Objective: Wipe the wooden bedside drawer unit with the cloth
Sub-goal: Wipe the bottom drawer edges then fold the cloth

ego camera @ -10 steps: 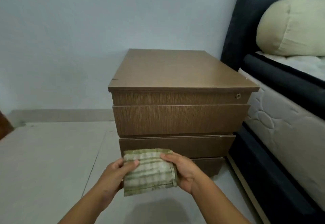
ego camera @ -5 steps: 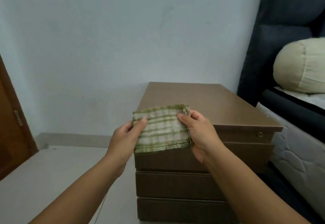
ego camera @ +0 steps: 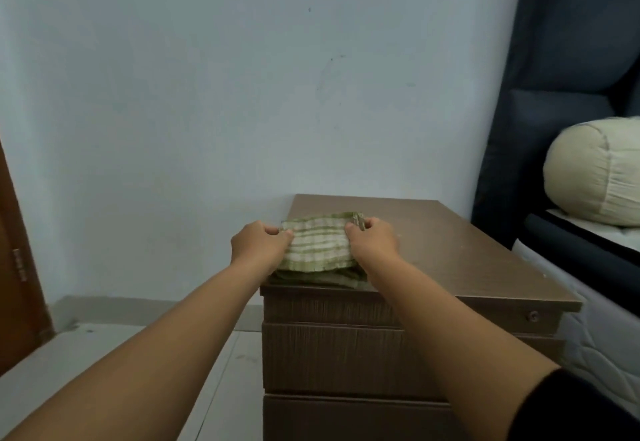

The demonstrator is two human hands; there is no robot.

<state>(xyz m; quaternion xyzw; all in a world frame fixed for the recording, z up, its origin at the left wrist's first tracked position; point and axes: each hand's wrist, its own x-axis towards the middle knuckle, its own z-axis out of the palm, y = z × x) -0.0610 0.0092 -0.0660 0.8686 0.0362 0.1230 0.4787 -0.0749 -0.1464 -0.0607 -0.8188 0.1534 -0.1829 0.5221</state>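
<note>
Head view: both forearms cross the drawer unit, hiding part of its front, and its lowest drawer is cut off by the frame's bottom edge. The fingertips of both hands are tucked out of sight against the cloth. A small round lock shows at the top drawer's right end, too small to make out further. The unit stands on a pale floor against a pale blue wall, with a brown door cut off at left and a dark bed with a cream bolster at right. The cloth, folded, green-and-white striped, lies on the unit's top at its near left corner. The left hand grips its left edge, the right hand pinches its right edge.
</note>
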